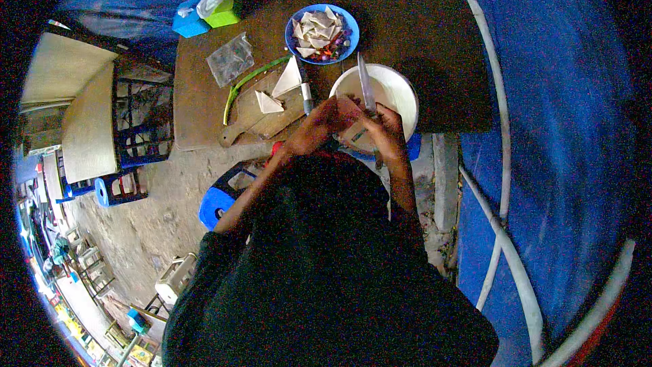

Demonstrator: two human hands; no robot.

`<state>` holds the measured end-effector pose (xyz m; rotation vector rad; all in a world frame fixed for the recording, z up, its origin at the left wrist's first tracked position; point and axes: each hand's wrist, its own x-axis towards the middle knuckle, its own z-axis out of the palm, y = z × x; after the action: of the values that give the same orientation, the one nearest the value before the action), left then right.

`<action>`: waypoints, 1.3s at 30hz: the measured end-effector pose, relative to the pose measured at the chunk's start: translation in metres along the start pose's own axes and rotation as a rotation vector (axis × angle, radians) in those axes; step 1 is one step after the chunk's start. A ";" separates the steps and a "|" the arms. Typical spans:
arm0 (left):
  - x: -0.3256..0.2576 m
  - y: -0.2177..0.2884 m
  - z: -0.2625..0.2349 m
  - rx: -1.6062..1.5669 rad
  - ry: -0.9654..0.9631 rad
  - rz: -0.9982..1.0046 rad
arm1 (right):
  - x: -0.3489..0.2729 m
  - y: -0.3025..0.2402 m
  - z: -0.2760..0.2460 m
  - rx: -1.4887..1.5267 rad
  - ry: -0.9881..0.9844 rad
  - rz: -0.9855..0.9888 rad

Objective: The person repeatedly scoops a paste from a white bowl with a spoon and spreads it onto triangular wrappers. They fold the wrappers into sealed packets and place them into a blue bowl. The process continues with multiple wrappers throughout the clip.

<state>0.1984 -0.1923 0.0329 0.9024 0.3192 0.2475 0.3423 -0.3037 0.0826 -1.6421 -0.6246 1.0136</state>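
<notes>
One round white bowl [390, 92] sits at the near edge of the brown wooden table [421, 34]. Two hands meet above it: right hand [384, 129] clamped on one long steel knife [367, 85], blade pointing away; left hand [319, 122] curled, contents indiscernible. Two pale triangular pieces [278, 92] lie on one wooden cutting board [261, 119].

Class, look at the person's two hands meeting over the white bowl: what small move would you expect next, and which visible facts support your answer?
Probably lay the piece pinched in the left hand down on the wooden board. The right hand holds a knife blade-up over the white bowl; triangles already lie on the board and fill the blue plate.
</notes>
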 end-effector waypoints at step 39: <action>0.023 -0.069 -0.110 0.669 0.101 -0.022 | 0.016 0.152 -0.048 -1.020 0.254 -0.183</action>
<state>0.1844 -0.1456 -0.0899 1.5476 0.5199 0.1649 0.3784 -0.3613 -0.0623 -2.4666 -1.2017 0.3055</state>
